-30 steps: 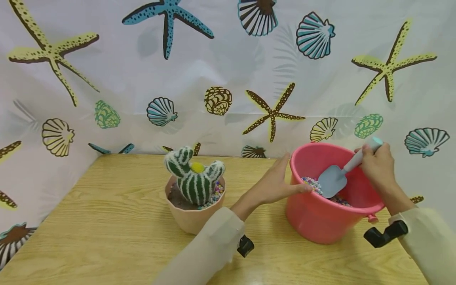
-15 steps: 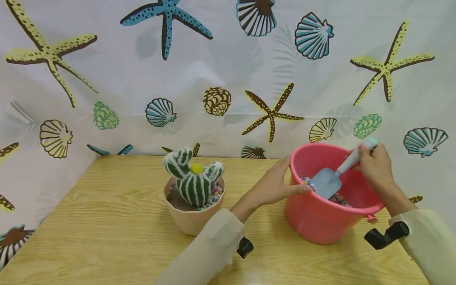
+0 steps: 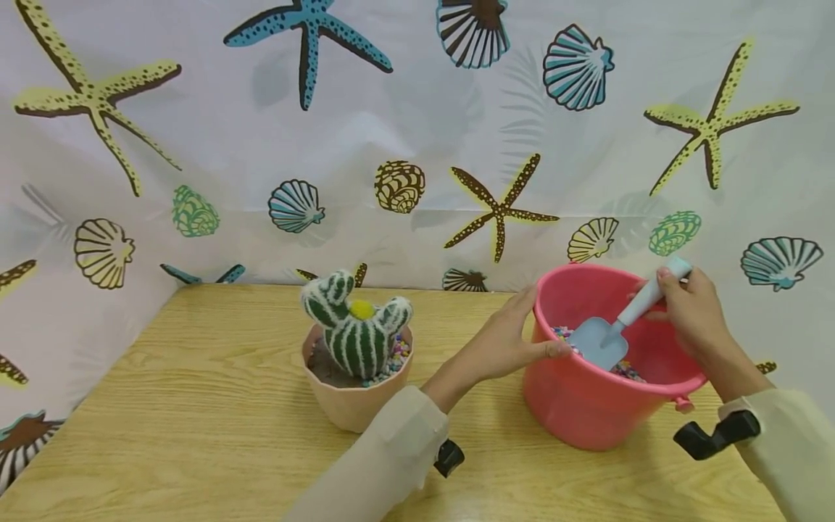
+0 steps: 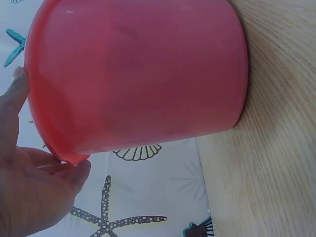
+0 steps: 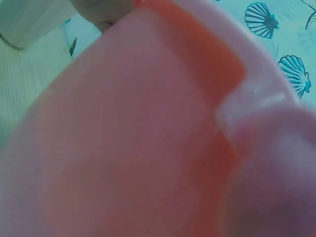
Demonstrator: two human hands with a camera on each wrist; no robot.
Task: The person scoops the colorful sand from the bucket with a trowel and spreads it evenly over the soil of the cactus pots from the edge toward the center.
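The broadest free stretch lies left of the faceted beige pot (image 3: 349, 406), over the pale wood-grain tabletop (image 3: 163, 399). A narrower passage separates that pot from the round pink plastic bucket (image 3: 587, 417), but the left hand (image 3: 499, 344) and its cream sleeve (image 3: 385, 460) cross it, barring the way from the front. A fuzzy green-and-white cactus (image 3: 357, 346) rises above the pot, obstructing low sideways reaches. In the bucket's mouth, the pale blue scoop (image 3: 596, 344) and the right hand (image 3: 694, 312) block the left-front and right-rear; an opening lies behind the blade. White printed cloth (image 3: 365, 138) bounds the rear.
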